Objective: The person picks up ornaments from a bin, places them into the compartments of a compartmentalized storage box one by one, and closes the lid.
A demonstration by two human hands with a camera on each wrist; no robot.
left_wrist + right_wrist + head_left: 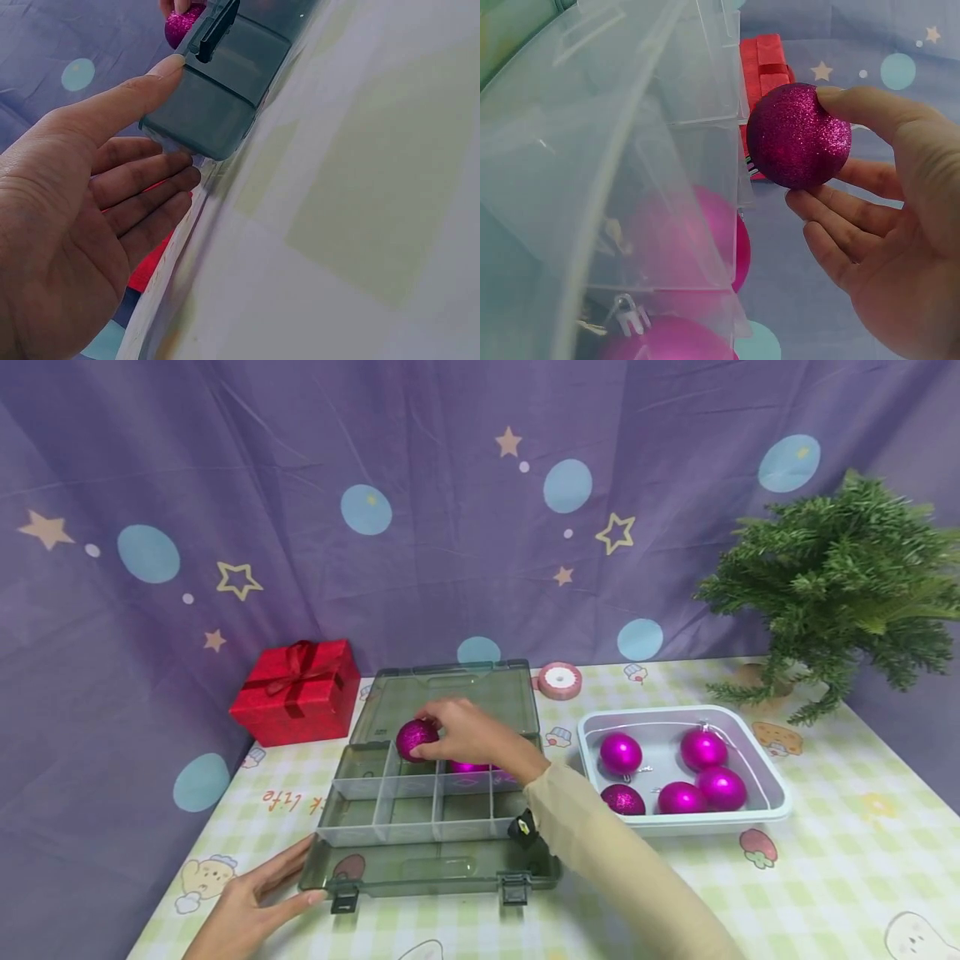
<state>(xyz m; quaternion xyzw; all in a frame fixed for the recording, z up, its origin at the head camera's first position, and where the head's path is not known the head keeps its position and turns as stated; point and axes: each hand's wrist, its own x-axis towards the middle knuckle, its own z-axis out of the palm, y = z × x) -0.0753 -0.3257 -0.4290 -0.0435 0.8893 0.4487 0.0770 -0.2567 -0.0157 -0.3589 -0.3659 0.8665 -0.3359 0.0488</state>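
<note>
My right hand pinches a glittery magenta Christmas bauble between thumb and fingers, over the back row of a divided plastic storage box. In the right wrist view the bauble is beside the upper edge of the clear dividers. Smooth magenta baubles sit in back compartments, partly hidden by my right hand and sleeve in the head view. My left hand is at the box's front left corner. Its thumb touches the front edge, and its fingers extend fairly straight along the side.
A white tray with several magenta baubles stands right of the box. Behind the box lies a pink-edged ribbon roll. A red gift box is at the back left, a small artificial Christmas tree at the back right.
</note>
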